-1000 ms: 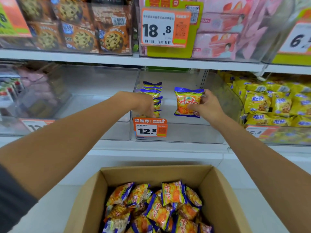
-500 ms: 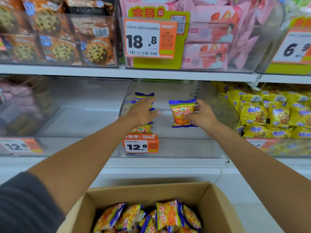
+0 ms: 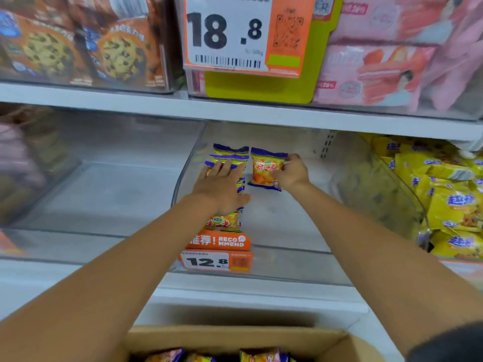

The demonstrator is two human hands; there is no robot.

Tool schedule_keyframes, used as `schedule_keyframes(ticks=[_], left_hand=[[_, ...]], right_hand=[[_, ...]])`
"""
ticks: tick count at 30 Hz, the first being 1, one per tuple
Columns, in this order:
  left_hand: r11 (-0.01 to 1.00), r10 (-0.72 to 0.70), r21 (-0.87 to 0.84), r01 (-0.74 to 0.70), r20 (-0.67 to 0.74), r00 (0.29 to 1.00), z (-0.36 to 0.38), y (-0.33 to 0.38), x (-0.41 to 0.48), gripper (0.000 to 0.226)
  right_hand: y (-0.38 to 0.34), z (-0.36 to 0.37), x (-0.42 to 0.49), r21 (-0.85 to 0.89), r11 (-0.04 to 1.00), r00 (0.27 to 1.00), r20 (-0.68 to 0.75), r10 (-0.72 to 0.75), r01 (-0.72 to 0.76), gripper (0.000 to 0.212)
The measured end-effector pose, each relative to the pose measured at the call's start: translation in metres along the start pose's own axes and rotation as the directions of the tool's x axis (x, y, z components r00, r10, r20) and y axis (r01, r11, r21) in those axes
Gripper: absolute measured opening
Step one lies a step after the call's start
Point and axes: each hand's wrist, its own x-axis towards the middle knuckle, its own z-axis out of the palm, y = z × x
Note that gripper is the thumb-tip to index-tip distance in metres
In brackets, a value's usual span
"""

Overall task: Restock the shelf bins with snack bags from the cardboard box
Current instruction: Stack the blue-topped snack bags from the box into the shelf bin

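Deeper in bin (image 3: 287,231) now: R hand (image 3: 292,174) pinches snack bag (image 3: 265,168), L hand (image 3: 222,190), fingers straight, presses bag row (image 3: 231,154).

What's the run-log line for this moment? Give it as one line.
left hand: flat on bag row | right hand: holds bag beside row | place: middle bin | box: holds more bags

Orange snack bag (image 3: 266,169), blue edges; yellow bags (image 3: 454,205).

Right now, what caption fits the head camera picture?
Right hand holds an orange snack bag upright in the clear bin; left hand rests on the row of bags beside it.
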Motion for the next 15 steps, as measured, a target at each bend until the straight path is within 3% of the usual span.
schedule_keyframes(ticks=[7,11,15], left_hand=[[1.000,-0.011,-0.018,0.011,0.008,1.000,-0.001,0.001,-0.003,0.078],[0.999,-0.005,-0.033,0.005,0.018,1.000,-0.003,0.003,-0.002,0.082],[0.975,-0.027,-0.221,0.036,0.043,0.999,-0.015,0.006,-0.006,0.085]], right_hand=[[-0.004,0.015,0.003,-0.018,0.998,0.998,-0.012,-0.059,0.059,0.046],[0.000,0.007,0.000,-0.001,0.999,0.999,0.027,0.034,-0.034,0.059],[-0.003,-0.016,-0.027,-0.006,1.000,0.998,0.056,0.020,-0.020,0.065]])
